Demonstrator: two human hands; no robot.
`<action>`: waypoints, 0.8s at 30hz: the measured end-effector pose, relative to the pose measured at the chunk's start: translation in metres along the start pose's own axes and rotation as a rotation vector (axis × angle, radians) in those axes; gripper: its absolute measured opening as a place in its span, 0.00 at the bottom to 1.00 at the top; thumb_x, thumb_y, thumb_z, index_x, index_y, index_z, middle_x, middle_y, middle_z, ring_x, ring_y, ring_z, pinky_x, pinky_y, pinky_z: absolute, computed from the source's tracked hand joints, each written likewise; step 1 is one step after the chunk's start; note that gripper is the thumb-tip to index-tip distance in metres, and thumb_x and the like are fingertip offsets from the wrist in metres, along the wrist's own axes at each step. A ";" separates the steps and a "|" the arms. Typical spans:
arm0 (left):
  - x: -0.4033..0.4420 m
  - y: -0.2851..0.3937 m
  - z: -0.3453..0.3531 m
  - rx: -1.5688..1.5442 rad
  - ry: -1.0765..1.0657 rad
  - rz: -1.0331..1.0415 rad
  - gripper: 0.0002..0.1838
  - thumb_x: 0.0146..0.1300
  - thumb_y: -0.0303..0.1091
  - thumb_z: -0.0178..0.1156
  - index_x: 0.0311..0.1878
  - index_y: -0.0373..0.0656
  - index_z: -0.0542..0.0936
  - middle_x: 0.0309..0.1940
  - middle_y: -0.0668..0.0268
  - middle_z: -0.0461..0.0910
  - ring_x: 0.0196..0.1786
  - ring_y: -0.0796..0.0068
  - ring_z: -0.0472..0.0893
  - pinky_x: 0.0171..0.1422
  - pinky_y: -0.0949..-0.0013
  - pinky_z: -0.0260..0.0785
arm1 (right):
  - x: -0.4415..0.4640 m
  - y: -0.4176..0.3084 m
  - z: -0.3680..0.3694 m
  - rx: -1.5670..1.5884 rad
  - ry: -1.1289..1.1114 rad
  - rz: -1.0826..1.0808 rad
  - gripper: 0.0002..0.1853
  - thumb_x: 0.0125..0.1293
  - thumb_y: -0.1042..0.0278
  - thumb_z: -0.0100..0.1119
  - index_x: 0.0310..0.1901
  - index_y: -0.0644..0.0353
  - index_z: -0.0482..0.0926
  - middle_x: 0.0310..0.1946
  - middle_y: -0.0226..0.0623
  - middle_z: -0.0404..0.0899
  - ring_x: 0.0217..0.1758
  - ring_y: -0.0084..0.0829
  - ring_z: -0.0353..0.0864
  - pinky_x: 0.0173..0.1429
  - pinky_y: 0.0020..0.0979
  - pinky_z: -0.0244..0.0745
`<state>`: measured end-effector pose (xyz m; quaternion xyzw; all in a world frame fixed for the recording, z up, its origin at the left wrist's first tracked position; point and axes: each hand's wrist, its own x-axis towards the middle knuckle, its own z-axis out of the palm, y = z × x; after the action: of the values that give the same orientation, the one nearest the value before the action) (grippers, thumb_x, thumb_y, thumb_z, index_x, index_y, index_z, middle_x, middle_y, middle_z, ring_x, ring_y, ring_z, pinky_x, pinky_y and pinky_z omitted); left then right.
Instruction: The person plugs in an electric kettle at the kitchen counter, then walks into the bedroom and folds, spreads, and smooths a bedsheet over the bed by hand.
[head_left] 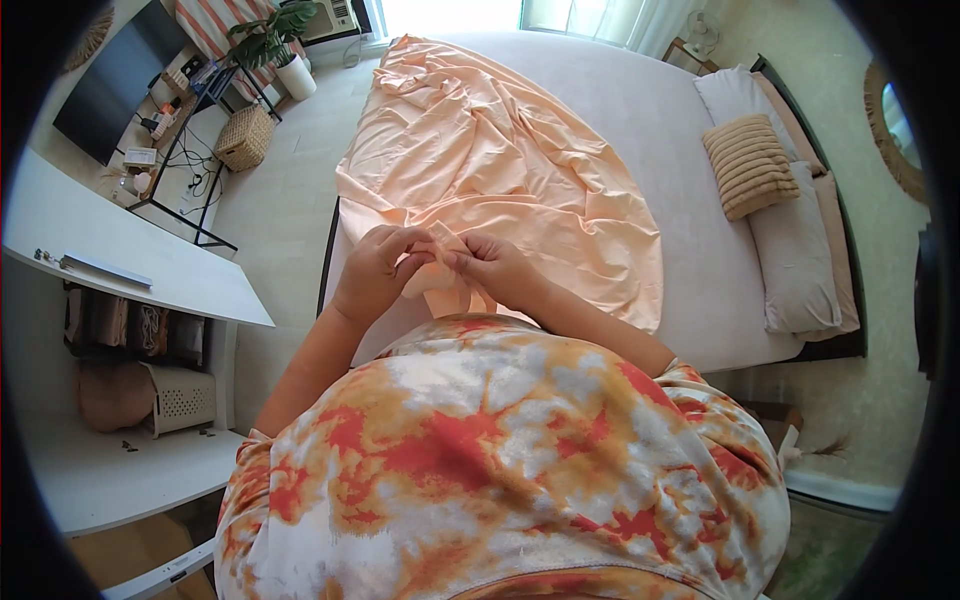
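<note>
A peach bed sheet [500, 150] lies rumpled over the left part of the bed, its near edge raised toward my body. My left hand [385, 265] pinches a gathered bit of that edge between thumb and fingers. Close beside it, my right hand [490, 265] grips the same edge, thumb on top. Between the two hands a small folded strip of the fabric stands up. Some of the cloth hangs below my hands, partly hidden by my patterned shirt [480, 440].
The bed [690, 260] has a pale fitted cover, with a ribbed tan cushion [750, 165] and white pillows [800, 250] at the right. An open white cabinet door [130, 240] juts out at left. Beyond stand a black-framed desk [215, 150], a woven basket [244, 138] and a potted plant [295, 75].
</note>
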<state>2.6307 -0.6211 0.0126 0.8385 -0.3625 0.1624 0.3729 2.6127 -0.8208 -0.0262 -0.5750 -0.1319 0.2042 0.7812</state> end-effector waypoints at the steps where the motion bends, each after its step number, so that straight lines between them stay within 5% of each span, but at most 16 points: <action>1: -0.001 0.001 -0.001 -0.049 -0.017 -0.048 0.15 0.50 0.26 0.66 0.42 0.41 0.76 0.31 0.63 0.79 0.35 0.65 0.78 0.42 0.67 0.72 | 0.001 0.000 0.000 -0.001 -0.012 0.000 0.12 0.68 0.62 0.54 0.42 0.63 0.77 0.32 0.23 0.76 0.34 0.11 0.69 0.38 0.17 0.67; 8: -0.011 0.003 -0.012 -0.028 -0.159 -0.176 0.10 0.51 0.28 0.65 0.37 0.41 0.76 0.30 0.62 0.79 0.35 0.62 0.78 0.41 0.65 0.72 | 0.005 0.004 -0.002 -0.151 -0.077 0.056 0.12 0.68 0.62 0.53 0.39 0.62 0.78 0.29 0.22 0.75 0.31 0.11 0.68 0.35 0.17 0.65; 12: -0.009 0.015 -0.024 0.120 -0.246 -0.179 0.09 0.51 0.28 0.64 0.35 0.41 0.76 0.35 0.62 0.79 0.40 0.62 0.78 0.45 0.63 0.71 | 0.015 0.009 -0.008 -0.306 0.162 -0.060 0.11 0.68 0.64 0.52 0.41 0.64 0.78 0.30 0.24 0.75 0.33 0.14 0.69 0.37 0.18 0.66; 14: -0.002 0.025 -0.027 0.252 -0.080 0.116 0.07 0.51 0.28 0.64 0.33 0.41 0.76 0.42 0.63 0.77 0.48 0.61 0.75 0.50 0.60 0.69 | 0.020 0.006 -0.015 -0.248 0.326 -0.140 0.09 0.67 0.68 0.52 0.42 0.63 0.79 0.32 0.25 0.76 0.35 0.15 0.71 0.40 0.19 0.68; 17: 0.012 0.037 -0.021 0.202 -0.092 0.154 0.06 0.51 0.28 0.63 0.33 0.43 0.76 0.47 0.66 0.75 0.54 0.60 0.72 0.55 0.59 0.66 | 0.018 0.003 -0.012 -0.583 0.276 -0.379 0.07 0.64 0.72 0.55 0.41 0.62 0.79 0.32 0.28 0.77 0.36 0.17 0.73 0.41 0.20 0.70; 19: 0.020 0.042 -0.020 0.160 -0.130 0.173 0.07 0.52 0.27 0.62 0.34 0.42 0.76 0.44 0.64 0.76 0.50 0.59 0.75 0.52 0.59 0.68 | 0.011 -0.010 0.004 -0.689 0.115 -0.569 0.05 0.61 0.75 0.59 0.39 0.62 0.79 0.33 0.33 0.77 0.35 0.23 0.77 0.39 0.24 0.73; 21: 0.026 0.041 -0.024 0.068 -0.335 -0.027 0.07 0.53 0.27 0.61 0.35 0.40 0.76 0.40 0.61 0.77 0.44 0.58 0.77 0.47 0.60 0.70 | 0.008 -0.009 0.009 -0.600 0.204 -0.464 0.04 0.60 0.73 0.60 0.36 0.61 0.78 0.31 0.37 0.77 0.34 0.28 0.78 0.38 0.27 0.73; 24: 0.032 0.045 -0.027 0.120 -0.316 0.028 0.07 0.53 0.28 0.62 0.34 0.40 0.76 0.35 0.60 0.77 0.37 0.57 0.77 0.42 0.61 0.71 | -0.001 -0.019 0.013 -0.697 0.273 -0.589 0.05 0.59 0.71 0.60 0.33 0.62 0.76 0.29 0.40 0.78 0.33 0.37 0.80 0.36 0.32 0.75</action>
<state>2.6197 -0.6373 0.0704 0.8692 -0.4180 0.0550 0.2584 2.6091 -0.8157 -0.0038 -0.7625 -0.2464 -0.1599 0.5765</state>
